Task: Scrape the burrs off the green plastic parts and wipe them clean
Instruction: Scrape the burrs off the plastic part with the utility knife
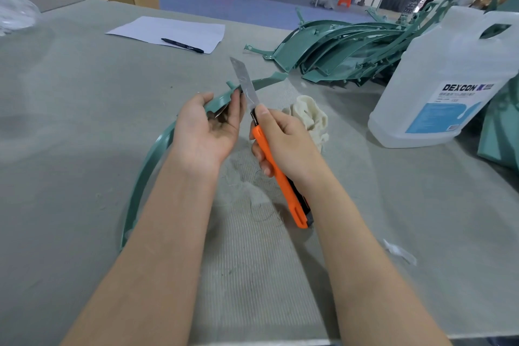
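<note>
1. Left hand [209, 126] palm up, fingers half curled under the green part [157, 149], holding it above the table [70, 126]; long curved strip, one end near the left elbow, other end past the blade toward the pile [337, 50].
2. Right hand [283, 143] closed firmly round the orange knife [280, 177]; thumb near the blade base; blade [245, 84] far extended, crossing the part's edge just beside the left fingertips [238, 98].
3. Probably in the scraping step; rag [309, 118] and bottle [438, 87] lying to the right, wiping not yet done.
4. Risks: slipping of the blade toward the left fingers, because so close; snapping or bending of the long blade under side pressure; cutting into the plastic instead of only the burr if held too steep; twisting of the thin part in a loose hold.
</note>
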`<action>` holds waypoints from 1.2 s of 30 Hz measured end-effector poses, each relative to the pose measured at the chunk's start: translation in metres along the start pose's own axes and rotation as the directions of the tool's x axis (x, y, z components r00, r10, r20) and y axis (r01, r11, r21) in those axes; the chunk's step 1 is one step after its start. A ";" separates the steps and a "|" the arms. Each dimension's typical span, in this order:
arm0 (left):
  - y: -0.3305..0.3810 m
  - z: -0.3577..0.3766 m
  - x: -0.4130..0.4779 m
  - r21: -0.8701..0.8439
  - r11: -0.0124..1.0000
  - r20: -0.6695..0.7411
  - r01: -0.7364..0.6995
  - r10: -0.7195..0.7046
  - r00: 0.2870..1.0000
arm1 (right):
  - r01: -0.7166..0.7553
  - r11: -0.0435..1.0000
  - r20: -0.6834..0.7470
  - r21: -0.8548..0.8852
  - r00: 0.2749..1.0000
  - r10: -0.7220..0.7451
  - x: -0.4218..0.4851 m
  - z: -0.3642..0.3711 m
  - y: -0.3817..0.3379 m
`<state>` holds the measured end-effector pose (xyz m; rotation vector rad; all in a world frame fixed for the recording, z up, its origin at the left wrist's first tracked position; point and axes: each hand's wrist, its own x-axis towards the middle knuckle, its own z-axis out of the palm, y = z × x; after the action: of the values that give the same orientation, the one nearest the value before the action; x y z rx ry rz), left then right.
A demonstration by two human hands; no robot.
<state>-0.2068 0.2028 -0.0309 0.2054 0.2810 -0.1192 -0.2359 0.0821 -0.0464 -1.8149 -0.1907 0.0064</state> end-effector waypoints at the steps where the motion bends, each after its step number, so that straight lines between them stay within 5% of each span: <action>1: 0.000 0.000 0.000 0.002 1.000 -0.001 -0.001 0.001 1.000 | 0.003 1.000 0.004 -0.002 1.000 -0.003 0.000 0.000 0.000; 26: 0.001 -0.002 0.005 0.007 0.998 -0.015 -0.070 0.070 0.997 | 0.033 0.997 0.165 0.070 0.985 -0.045 -0.005 -0.003 -0.003; 32: -0.002 0.000 0.001 0.014 1.000 0.000 0.012 -0.012 1.000 | 0.056 0.998 0.279 0.029 0.958 -0.062 -0.010 0.004 -0.004; 36: 0.005 0.000 0.003 0.013 0.998 -0.013 -0.056 0.056 0.998 | 0.083 0.984 0.136 0.160 0.985 -0.105 -0.008 -0.004 -0.007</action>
<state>-0.2033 0.2069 -0.0308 0.2267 0.2878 -0.0645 -0.2440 0.0789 -0.0394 -1.6504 -0.3695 0.0838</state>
